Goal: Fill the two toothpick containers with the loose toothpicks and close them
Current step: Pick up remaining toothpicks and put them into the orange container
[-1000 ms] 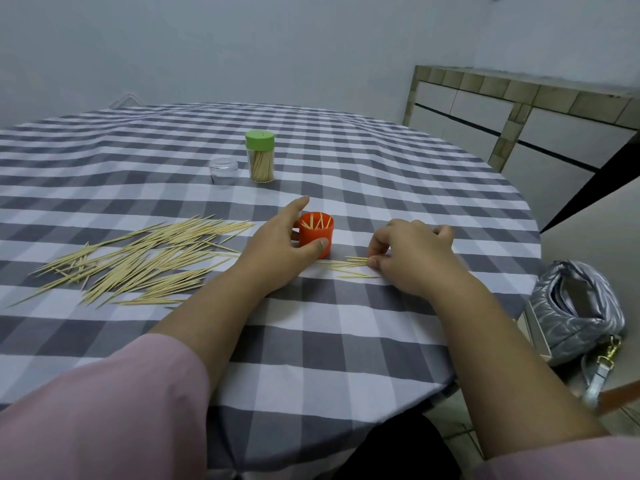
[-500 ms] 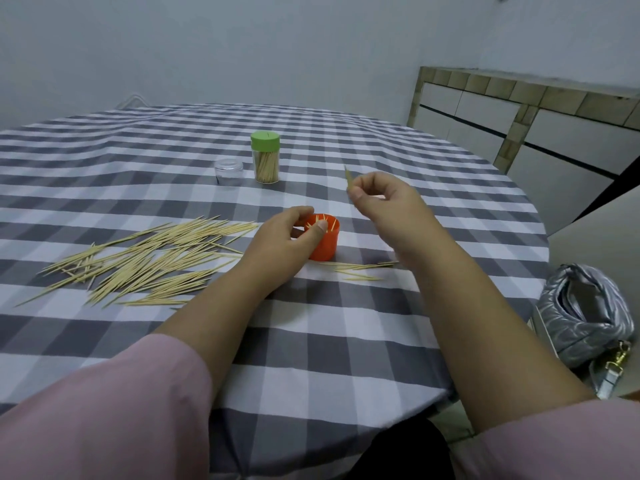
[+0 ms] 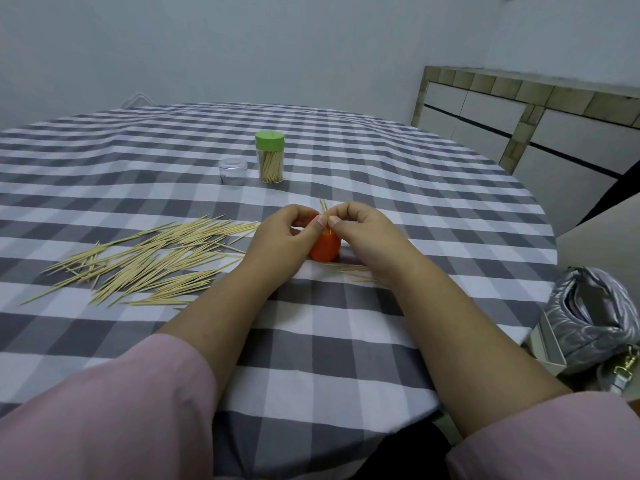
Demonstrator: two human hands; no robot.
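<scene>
Both forearms reach forward over the checked worktop (image 3: pixel 346 358) and meet at the orange container (image 3: pixel 325 249). The left hand (image 3: pixel 280 237) curls round its left side, thumb on the rim. The right hand (image 3: pixel 363 233) pinches a few toothpicks (image 3: pixel 324 205) upright over the opening. A loose pile (image 3: pixel 149 261) lies to the left, a few strays (image 3: pixel 353 271) under the right wrist. Farther back stand a green-capped container (image 3: pixel 270 157), closed and holding toothpicks, and a clear lid (image 3: pixel 233 171) just beside it. A silver bag (image 3: pixel 592 320) sits off the edge at right.
</scene>
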